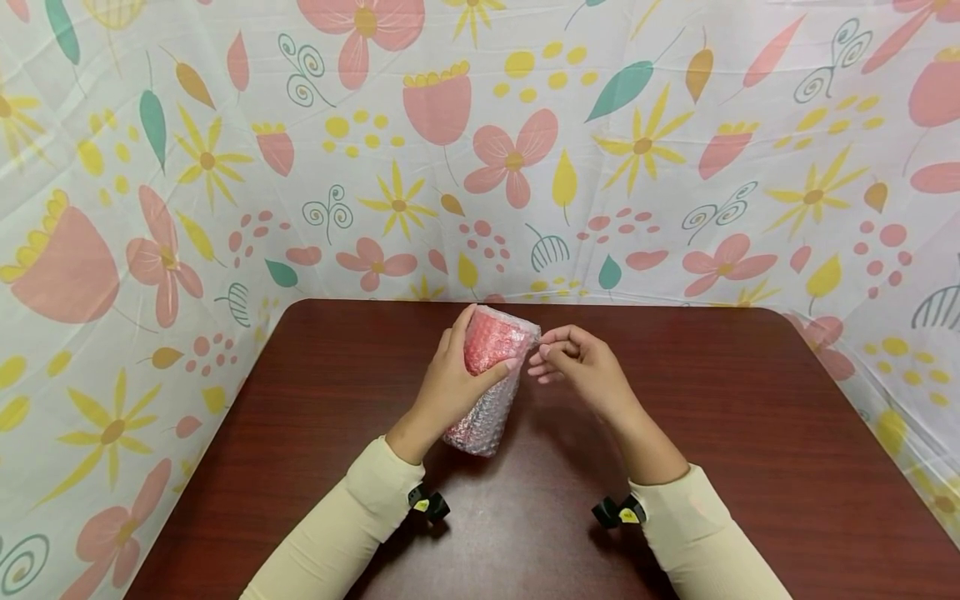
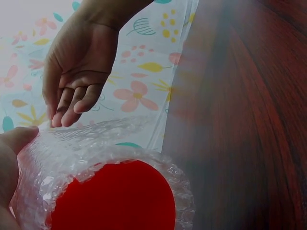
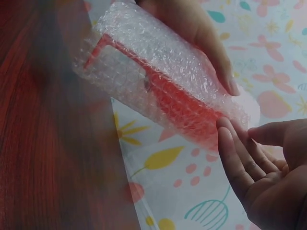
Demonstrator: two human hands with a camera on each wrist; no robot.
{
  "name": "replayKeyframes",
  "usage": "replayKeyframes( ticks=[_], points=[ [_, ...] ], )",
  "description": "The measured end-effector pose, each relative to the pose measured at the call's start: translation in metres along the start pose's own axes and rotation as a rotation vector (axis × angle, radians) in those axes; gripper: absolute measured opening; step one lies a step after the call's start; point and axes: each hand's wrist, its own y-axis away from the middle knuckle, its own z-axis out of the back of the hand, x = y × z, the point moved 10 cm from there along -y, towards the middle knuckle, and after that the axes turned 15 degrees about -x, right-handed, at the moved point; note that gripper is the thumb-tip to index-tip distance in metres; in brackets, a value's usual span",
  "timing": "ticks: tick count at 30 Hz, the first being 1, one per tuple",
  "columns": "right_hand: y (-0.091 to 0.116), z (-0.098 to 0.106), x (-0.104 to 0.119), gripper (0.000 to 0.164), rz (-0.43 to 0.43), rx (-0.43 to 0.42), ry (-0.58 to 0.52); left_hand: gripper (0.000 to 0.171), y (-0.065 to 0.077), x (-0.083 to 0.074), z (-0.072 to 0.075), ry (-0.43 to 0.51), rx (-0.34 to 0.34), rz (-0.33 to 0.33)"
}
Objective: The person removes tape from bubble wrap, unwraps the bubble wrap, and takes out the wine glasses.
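Observation:
A bubble-wrapped bundle [image 1: 495, 408], roughly cylindrical, is held tilted above the brown table. Through the clear wrap shows a red thing with a flat round red end [image 2: 120, 196] and a thin red bar [image 3: 125, 51] along one side; its kind is hidden by the wrap. My left hand [image 1: 446, 379] grips the bundle around its upper part, thumb across the front. At the upper right edge of the bubble wrap [image 3: 163, 52], my right hand [image 1: 585, 367] pinches the wrap's edge between thumb and fingertips, the other fingers loosely bent.
The dark brown table [image 1: 337, 358] has rounded far corners. Behind and beside it hangs a white cloth [image 1: 450, 208] with pink, yellow and green flowers. Black wrist cameras [image 1: 431, 504] sit at both cream sleeves [image 1: 341, 521].

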Motion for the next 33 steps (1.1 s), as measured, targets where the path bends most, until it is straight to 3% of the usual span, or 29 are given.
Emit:
replayKeyframes(
  ticks=[14, 20, 33],
  points=[
    [-0.0013, 0.009, 0.0, 0.026, 0.004, -0.087, 0.038, 0.1, -0.0013, 0.0004, 0.0021, -0.011, -0.031, -0.008],
    [-0.0007, 0.0048, -0.0033, 0.027, -0.041, -0.034, 0.014, 0.1, -0.0014, 0.0, 0.0015, -0.007, -0.031, -0.014],
    [0.0005, -0.0003, -0.001, 0.022, -0.024, 0.011, 0.048, 0.099, 0.0006, -0.0011, -0.0028, -0.019, -0.009, -0.024]
  ],
)
